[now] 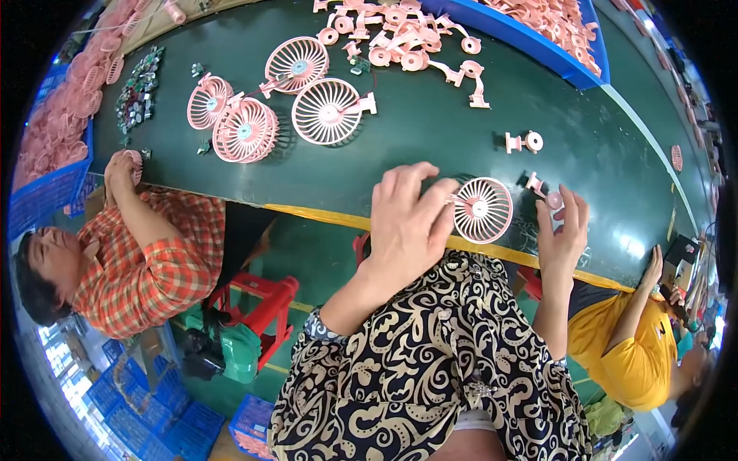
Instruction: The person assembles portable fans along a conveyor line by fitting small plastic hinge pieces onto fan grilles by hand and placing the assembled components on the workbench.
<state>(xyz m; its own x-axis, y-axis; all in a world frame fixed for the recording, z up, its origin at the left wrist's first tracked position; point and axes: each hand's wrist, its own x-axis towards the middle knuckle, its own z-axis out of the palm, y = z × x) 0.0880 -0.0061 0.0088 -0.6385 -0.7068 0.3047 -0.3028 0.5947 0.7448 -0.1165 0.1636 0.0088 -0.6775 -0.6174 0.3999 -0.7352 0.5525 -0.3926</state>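
- The green table spreads out beyond both my hands, its yellow edge running just under them.
- A blue bin of pink parts sits far beyond my right hand.
- Four assembled pink fans lie well beyond my left hand.
- A heap of loose pink brackets lies farther out, between the fans and the bin.
- My left hand is half curled, fingertips pinching the rim of a pink fan cage lying between my hands.
- My right hand is loosely closed, fingertips holding a small pink piece.
- A small pink clip lies alone just beyond that cage.
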